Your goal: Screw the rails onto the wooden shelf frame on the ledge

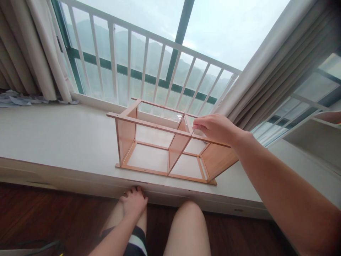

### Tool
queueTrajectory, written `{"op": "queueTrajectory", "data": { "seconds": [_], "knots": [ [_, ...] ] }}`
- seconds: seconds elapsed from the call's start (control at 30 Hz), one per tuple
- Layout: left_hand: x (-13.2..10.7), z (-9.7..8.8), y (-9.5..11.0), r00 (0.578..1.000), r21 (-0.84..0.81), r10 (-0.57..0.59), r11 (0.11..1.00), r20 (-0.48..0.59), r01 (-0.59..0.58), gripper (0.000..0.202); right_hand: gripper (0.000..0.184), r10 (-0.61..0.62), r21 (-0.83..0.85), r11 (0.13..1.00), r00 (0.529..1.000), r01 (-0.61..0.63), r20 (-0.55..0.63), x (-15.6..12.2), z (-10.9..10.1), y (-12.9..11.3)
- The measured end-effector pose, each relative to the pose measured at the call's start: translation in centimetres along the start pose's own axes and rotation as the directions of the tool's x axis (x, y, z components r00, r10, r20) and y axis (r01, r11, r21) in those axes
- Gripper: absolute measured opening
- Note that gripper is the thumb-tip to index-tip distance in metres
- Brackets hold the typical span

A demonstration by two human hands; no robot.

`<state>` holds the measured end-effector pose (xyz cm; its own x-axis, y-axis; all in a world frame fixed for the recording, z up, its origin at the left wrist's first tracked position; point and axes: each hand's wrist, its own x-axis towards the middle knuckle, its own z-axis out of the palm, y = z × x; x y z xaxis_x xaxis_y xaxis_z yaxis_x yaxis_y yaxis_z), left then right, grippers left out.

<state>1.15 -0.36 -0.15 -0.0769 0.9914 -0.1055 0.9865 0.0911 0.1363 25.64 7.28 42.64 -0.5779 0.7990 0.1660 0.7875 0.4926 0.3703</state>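
Note:
A wooden shelf frame (149, 124) lies on its side on the white window ledge, its three panels standing upright between the rails. My right hand (213, 128) is closed in a pinch over the upper front rail, at the joint with the middle panel (179, 149). From its fingertips a thin metal tool (192, 132) points down to that joint; its full shape is hidden by the fingers. My left hand (134, 202) lies over my left knee, fingers spread a little, holding nothing and apart from the frame.
Behind the shelf frame runs a white railing (146, 60) before the window. Curtains hang at the left (39, 46) and right (266, 71). Crumpled pale material (21, 99) lies at the ledge's left end. The ledge's front edge (80, 173) drops to a dark wood floor (48, 213).

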Motion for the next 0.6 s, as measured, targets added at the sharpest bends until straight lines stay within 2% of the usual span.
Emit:
{"op": "queueTrajectory", "data": {
  "seconds": [0.17,0.6],
  "knots": [
    [0.05,0.04,0.05,1.000,-0.016,-0.002,1.000,-0.001,0.002,0.046,0.031,0.088,-0.062,0.994,0.996,-0.088,-0.002,0.16,0.00,-0.51],
    [-0.04,-0.34,0.09,1.000,0.003,-0.006,1.000,0.030,0.006,0.051,0.036,0.147,-0.118,0.983,0.989,-0.143,0.025,0.23,-0.22,-0.93]
  ]
}}
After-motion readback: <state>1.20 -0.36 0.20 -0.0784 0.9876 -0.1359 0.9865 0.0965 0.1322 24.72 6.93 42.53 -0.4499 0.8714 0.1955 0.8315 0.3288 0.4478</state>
